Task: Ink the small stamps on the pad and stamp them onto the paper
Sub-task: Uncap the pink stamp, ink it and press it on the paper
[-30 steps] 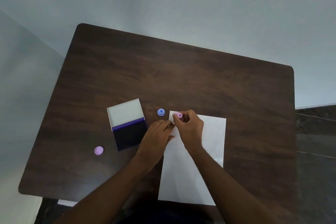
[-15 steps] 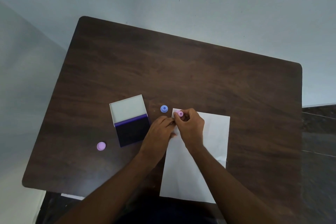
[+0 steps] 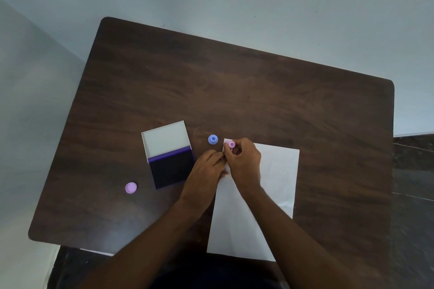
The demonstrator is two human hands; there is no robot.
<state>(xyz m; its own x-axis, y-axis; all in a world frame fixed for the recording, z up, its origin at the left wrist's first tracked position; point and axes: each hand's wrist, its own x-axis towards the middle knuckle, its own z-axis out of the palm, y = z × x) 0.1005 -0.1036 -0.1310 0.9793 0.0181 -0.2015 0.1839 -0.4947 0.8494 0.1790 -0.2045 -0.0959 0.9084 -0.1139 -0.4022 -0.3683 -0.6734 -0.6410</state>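
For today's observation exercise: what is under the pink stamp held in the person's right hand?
The pink stamp sits over the far left corner of the white paper, pinched by the right hand. Whether it touches the paper, or has left a print, is hidden by the stamp and the fingers.

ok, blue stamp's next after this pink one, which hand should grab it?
Probably the left hand. It lies flat at the paper's left edge, holding nothing, and the blue stamp stands on the table just beyond its fingertips. The right hand pinches the pink stamp on the paper's corner.
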